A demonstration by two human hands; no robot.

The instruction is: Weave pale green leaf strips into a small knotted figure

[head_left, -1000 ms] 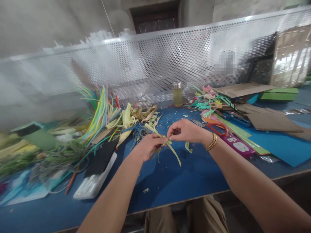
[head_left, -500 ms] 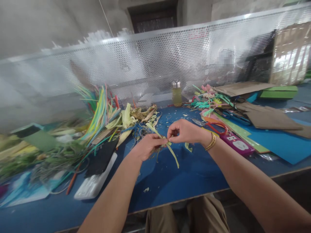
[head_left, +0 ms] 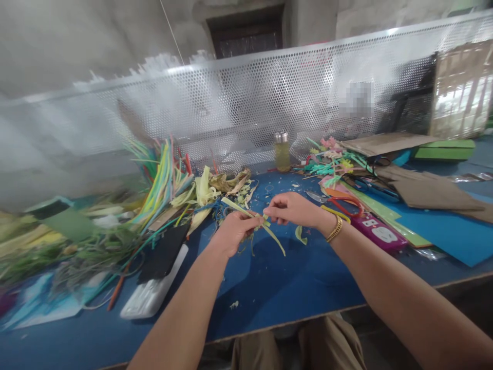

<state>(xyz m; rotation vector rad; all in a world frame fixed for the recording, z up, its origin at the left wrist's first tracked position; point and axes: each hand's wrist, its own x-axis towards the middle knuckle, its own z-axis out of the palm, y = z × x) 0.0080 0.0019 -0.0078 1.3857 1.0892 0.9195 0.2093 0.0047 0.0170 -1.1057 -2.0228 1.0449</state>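
A long, narrow pale green strip (head_left: pixel 276 240), like corn husk or leaf, slants across my left hand (head_left: pixel 238 230). Thumb and fingers of that hand pinch it near its middle, where a small bunched or knotted part shows. Just above and to the right, my right hand (head_left: pixel 290 209) has its thumb and fingertips pressed together, close to the bunched part; whatever lies between them is too small to make out. A gold bracelet (head_left: pixel 335 228) circles the right wrist. On the blue tabletop (head_left: pixel 285 293), a curled green scrap (head_left: pixel 301 235) lies below the right hand.
Husks (head_left: pixel 204 190) and coloured stems (head_left: pixel 164 169) are heaped at the left, near a black phone-like slab (head_left: pixel 164 254) on a white case (head_left: pixel 152 298). Red-handled scissors (head_left: pixel 348 204), a purple power strip (head_left: pixel 379 233) and cardboard (head_left: pixel 435 192) lie right. A jar (head_left: pixel 282 154) stands behind.
My right fingertips have moved slightly up and away from the bunched part of the strip. My left hand keeps its pinch, and the whole view has shifted a little.
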